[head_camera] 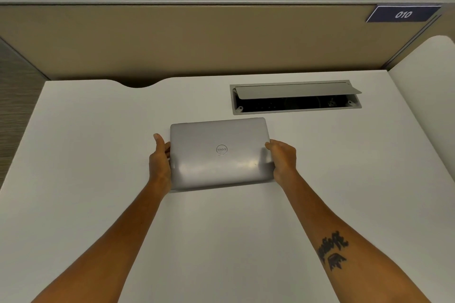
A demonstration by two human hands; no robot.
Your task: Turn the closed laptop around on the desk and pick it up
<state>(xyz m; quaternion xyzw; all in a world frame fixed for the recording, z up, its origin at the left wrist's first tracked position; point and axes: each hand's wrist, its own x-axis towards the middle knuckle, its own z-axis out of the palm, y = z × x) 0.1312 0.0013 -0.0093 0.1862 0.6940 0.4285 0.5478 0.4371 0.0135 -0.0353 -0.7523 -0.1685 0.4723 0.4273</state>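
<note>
A closed silver laptop lies in the middle of the white desk, its round logo upside down to me. My left hand grips its left edge, thumb raised along the side and fingers tucked under. My right hand grips the right edge, fingers curled over the lid's corner. A thin shadow shows under the near edge; I cannot tell whether the laptop touches the desk there.
Behind the laptop to the right is a grey cable box set in the desk, its flap propped open. A tan partition bounds the far edge, with a blue "010" sign. A curved cutout notches the desk's back left.
</note>
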